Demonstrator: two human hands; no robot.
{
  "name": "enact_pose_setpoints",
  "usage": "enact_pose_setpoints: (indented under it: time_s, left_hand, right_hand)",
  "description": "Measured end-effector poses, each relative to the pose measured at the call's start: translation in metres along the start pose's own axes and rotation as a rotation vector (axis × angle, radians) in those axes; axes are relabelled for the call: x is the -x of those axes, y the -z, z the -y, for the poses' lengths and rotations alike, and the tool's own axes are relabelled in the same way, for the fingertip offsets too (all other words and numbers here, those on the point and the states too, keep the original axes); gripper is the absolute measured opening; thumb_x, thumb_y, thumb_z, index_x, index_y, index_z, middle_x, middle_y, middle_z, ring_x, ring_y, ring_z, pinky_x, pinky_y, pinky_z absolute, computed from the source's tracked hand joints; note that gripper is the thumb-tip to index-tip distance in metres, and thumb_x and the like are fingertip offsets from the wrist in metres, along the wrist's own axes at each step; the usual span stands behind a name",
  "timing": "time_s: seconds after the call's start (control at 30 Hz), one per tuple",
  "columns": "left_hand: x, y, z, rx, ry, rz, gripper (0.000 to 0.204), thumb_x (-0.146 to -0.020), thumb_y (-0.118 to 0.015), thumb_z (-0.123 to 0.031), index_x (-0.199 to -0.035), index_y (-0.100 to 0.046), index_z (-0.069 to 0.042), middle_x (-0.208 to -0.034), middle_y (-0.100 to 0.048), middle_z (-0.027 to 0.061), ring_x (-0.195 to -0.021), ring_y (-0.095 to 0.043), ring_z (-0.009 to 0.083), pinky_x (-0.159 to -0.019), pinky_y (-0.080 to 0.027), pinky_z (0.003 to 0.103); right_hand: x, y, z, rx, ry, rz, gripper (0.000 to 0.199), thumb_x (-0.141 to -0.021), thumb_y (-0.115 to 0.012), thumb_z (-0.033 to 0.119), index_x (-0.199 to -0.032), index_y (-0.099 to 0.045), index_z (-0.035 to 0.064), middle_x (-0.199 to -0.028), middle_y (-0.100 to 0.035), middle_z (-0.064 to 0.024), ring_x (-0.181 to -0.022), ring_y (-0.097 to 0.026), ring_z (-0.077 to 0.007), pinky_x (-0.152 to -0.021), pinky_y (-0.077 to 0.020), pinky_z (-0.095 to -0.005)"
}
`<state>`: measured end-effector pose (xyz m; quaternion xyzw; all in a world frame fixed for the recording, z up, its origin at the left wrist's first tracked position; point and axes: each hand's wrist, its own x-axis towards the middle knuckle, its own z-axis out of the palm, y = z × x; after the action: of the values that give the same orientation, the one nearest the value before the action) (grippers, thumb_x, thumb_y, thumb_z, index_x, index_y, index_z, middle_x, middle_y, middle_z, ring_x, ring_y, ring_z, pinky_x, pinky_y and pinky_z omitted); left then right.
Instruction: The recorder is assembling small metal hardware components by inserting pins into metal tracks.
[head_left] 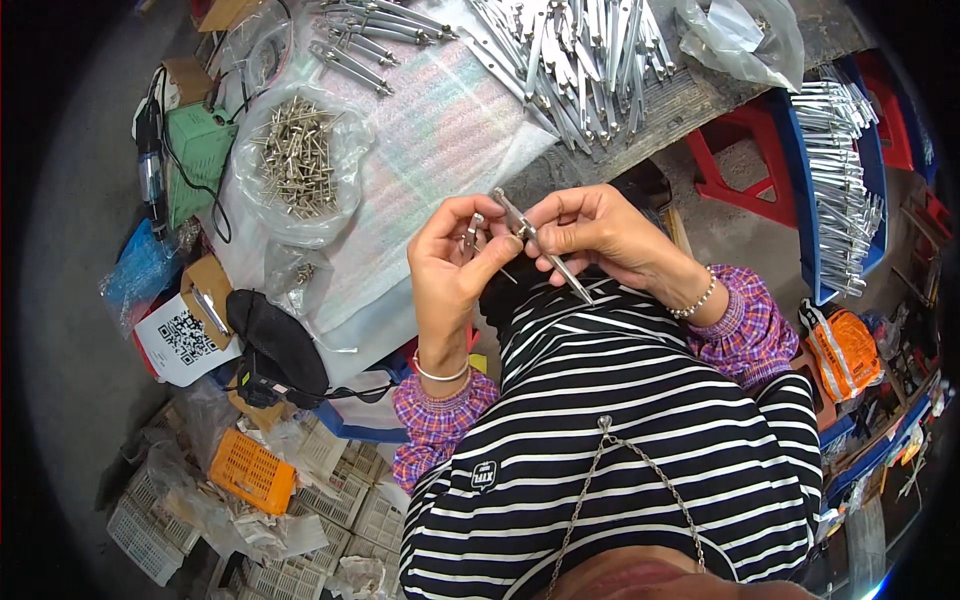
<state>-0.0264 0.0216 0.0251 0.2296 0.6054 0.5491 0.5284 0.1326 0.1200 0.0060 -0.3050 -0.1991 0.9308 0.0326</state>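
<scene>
Above my lap, my right hand pinches a slim silver metal bar between thumb and fingers. The bar slants from upper left to lower right. My left hand is closed, with small headed metal pins between its fingers. Its thumb tip is by the bar's upper part, at a small fitting; whether it touches cannot be made out. To the left on the table, an open clear plastic bag holds many similar pins. A heap of silver bars lies at the table's far side.
Several more bars lie at the far left of the padded table. A blue bin full of bars stands at right, near a red stool. A power screwdriver and green box sit left. Crates are lower left.
</scene>
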Motion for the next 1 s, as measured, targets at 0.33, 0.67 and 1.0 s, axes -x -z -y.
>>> enact_pose_setpoints:
  time_s: [0.33,0.67,1.0]
  left_hand:
    - [0.008,-0.013,-0.008,-0.595,-0.386,-0.125,0.013,-0.07,-0.066,0.008,-0.08,-0.064,0.0,-0.078,-0.06,0.0016,-0.06,-0.048,0.0023,-0.051,-0.033,0.015]
    - [0.011,-0.011,0.001,-0.503,-0.25,-0.15,0.009,-0.075,-0.066,0.007,-0.083,-0.063,0.003,-0.077,-0.058,-0.0008,-0.061,-0.046,0.001,-0.052,-0.032,0.014]
    - [0.005,-0.012,-0.002,-0.02,-0.056,-0.062,0.024,-0.072,-0.067,0.008,-0.094,-0.06,0.005,-0.08,-0.059,0.0025,-0.066,-0.054,0.0059,-0.058,-0.041,0.017]
  right_hand:
    - [-0.001,0.002,-0.002,-0.006,0.018,-0.007,0.023,-0.083,-0.064,0.01,-0.102,-0.059,-0.0024,-0.085,-0.065,-0.0093,-0.074,-0.064,-0.0142,-0.062,-0.0552,-0.0252]
    - [0.0,-0.002,-0.003,-0.03,0.039,-0.028,0.023,-0.083,-0.064,0.009,-0.102,-0.059,-0.0038,-0.085,-0.064,-0.0088,-0.072,-0.063,-0.0136,-0.061,-0.0559,-0.0253]
    - [-0.001,0.002,-0.004,0.026,0.023,-0.015,0.02,-0.082,-0.063,0.006,-0.1,-0.06,-0.0037,-0.083,-0.064,-0.0089,-0.071,-0.064,-0.0133,-0.06,-0.0558,-0.0243]
